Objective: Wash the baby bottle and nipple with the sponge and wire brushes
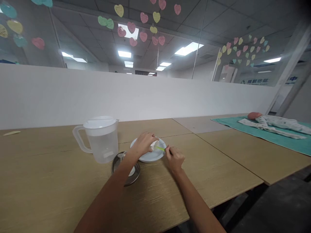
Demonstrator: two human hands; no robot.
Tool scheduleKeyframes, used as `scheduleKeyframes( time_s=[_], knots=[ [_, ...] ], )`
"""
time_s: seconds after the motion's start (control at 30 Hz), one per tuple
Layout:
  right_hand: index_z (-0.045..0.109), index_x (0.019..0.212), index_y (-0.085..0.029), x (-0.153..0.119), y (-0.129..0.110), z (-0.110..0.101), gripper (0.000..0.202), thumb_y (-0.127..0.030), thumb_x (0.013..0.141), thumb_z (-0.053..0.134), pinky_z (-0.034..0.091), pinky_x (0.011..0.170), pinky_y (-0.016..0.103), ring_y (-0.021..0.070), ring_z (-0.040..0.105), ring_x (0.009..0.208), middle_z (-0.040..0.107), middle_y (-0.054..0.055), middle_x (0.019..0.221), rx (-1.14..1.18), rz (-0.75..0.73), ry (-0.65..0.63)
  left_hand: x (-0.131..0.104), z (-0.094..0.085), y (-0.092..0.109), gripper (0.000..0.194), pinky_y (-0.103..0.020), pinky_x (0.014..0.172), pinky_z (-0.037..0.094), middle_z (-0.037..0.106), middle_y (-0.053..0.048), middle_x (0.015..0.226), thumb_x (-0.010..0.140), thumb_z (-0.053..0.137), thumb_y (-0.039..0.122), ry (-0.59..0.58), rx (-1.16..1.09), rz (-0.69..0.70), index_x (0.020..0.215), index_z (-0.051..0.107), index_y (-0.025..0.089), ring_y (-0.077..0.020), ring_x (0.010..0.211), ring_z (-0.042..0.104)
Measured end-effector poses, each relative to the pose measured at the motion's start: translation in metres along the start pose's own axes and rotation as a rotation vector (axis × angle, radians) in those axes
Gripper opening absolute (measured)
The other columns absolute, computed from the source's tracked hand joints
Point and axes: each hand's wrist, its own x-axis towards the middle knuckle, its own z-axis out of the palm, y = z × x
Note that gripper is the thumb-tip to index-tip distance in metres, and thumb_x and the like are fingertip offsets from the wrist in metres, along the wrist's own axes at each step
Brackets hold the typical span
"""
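Note:
My left hand (143, 143) is closed around a small white cup-like container (154, 145) tipped on its side, its opening toward the right. A thin bright green stick (160, 148) reaches into that opening; its other end is pinched in my right hand (175, 157). Whether the stick ends in a brush or a spoon is hidden inside the container. Both hands work above a shallow white bowl (151, 158). Under my left forearm is a round steel dish (137, 177), partly covered, holding a clear piece (120, 156) and a white piece (132, 171).
A lidded translucent pitcher (103, 145) with liquid stands left of the bowl. At the right, a teal mat (233, 124) carries a baby doll (279, 121) in patterned clothes. A pale flat piece (11, 133) lies far left. A white partition (145, 97) rises behind the table.

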Motion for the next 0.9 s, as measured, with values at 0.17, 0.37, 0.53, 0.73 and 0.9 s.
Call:
scheduleKeyframes(
  time_s=[0.17, 0.37, 0.53, 0.73, 0.9],
  knots=[
    [0.051, 0.047, -0.017, 0.002, 0.008, 0.001, 0.043, -0.024, 0.088, 0.039, 0.025, 0.053, 0.023, 0.0091, 0.042, 0.048, 0.05, 0.0, 0.045, -0.078, 0.144, -0.002, -0.004, -0.004, -0.01, 0.036, -0.033, 0.084, 0.04, 0.057, -0.006, 0.107, 0.071, 0.056, 0.005, 0.071, 0.132, -0.098, 0.102, 0.061, 0.022, -0.0216, 0.099, 0.049],
    [0.064, 0.06, -0.015, 0.002, 0.011, 0.001, 0.041, -0.028, 0.086, 0.036, 0.026, 0.054, 0.023, 0.0128, 0.052, 0.058, 0.062, 0.006, 0.06, -0.159, 0.383, -0.283, -0.009, -0.001, -0.012, 0.04, -0.034, 0.085, 0.039, 0.057, -0.006, 0.106, 0.075, 0.047, 0.002, 0.07, 0.2, -0.13, 0.106, 0.06, 0.023, -0.0213, 0.099, 0.049],
    [0.07, 0.082, -0.015, 0.011, 0.013, -0.006, 0.041, -0.032, 0.087, 0.033, 0.032, 0.059, 0.024, 0.0192, 0.06, 0.075, 0.068, 0.012, 0.084, -0.185, 0.677, -0.547, -0.014, -0.004, -0.019, 0.04, -0.035, 0.084, 0.039, 0.059, -0.007, 0.103, 0.077, 0.041, -0.001, 0.074, 0.214, -0.188, 0.101, 0.062, 0.023, -0.0219, 0.098, 0.051],
    [0.064, 0.105, -0.013, 0.016, 0.023, -0.004, 0.062, -0.032, 0.093, 0.007, 0.039, 0.06, 0.027, 0.0241, 0.064, 0.084, 0.067, 0.016, 0.098, -0.186, 0.941, -0.746, -0.015, -0.014, -0.021, 0.046, -0.035, 0.086, 0.041, 0.058, -0.009, 0.107, 0.071, 0.059, 0.015, 0.147, 0.012, -0.328, 0.116, 0.055, 0.02, -0.0244, 0.099, 0.053],
    [0.062, 0.108, -0.016, 0.009, 0.022, 0.004, 0.045, -0.033, 0.091, 0.025, 0.044, 0.067, 0.027, 0.0231, 0.064, 0.089, 0.067, 0.013, 0.099, -0.167, 0.847, -0.885, -0.011, -0.036, 0.006, 0.074, -0.031, 0.085, 0.043, 0.06, -0.01, 0.112, 0.071, 0.06, 0.038, 0.177, -0.417, -0.412, 0.136, 0.031, 0.017, -0.0242, 0.102, 0.055]
  ],
)
